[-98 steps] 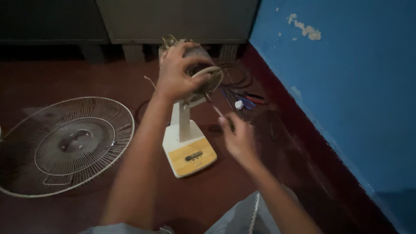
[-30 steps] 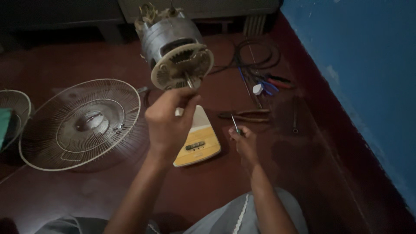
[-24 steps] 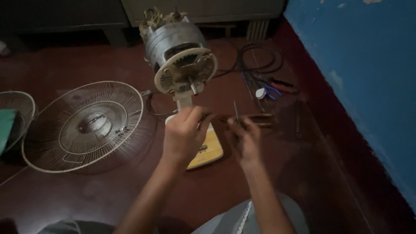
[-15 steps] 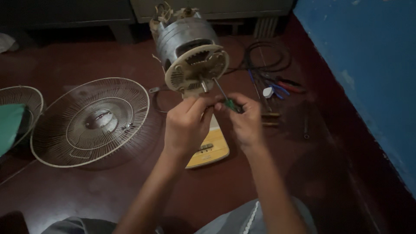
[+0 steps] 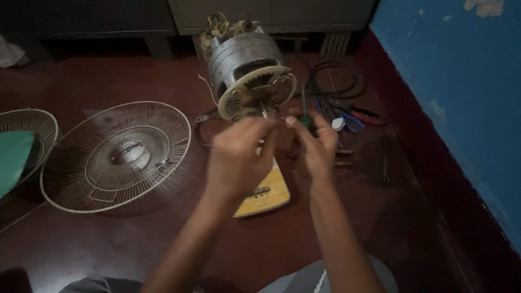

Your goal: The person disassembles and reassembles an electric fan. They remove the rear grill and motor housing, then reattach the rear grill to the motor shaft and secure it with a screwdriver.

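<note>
A bare fan motor (image 5: pixel 247 70) with a cream slotted face and a short shaft tilts toward me on a stand with a yellow base (image 5: pixel 267 195). My left hand (image 5: pixel 236 157) is raised just under the motor's face. Its fingers are bunched near the shaft and hide the stand's neck, so what they hold is unclear. My right hand (image 5: pixel 317 144) is beside it, fingertips almost touching the left ones. It grips a thin screwdriver (image 5: pixel 304 108) with a green handle, shaft pointing up next to the motor.
A round wire fan grille (image 5: pixel 116 154) lies on the dark red floor at left. A second grille with a green blade (image 5: pixel 19 149) lies beyond it. Red-handled pliers (image 5: pixel 362 115), a black cable coil (image 5: pixel 336 81) and small tools lie by the blue wall (image 5: pixel 461 81).
My right hand picked up the screwdriver from the floor and brought it up to the motor. My left hand rose from the stand's neck toward the shaft. The view shifted closer.
</note>
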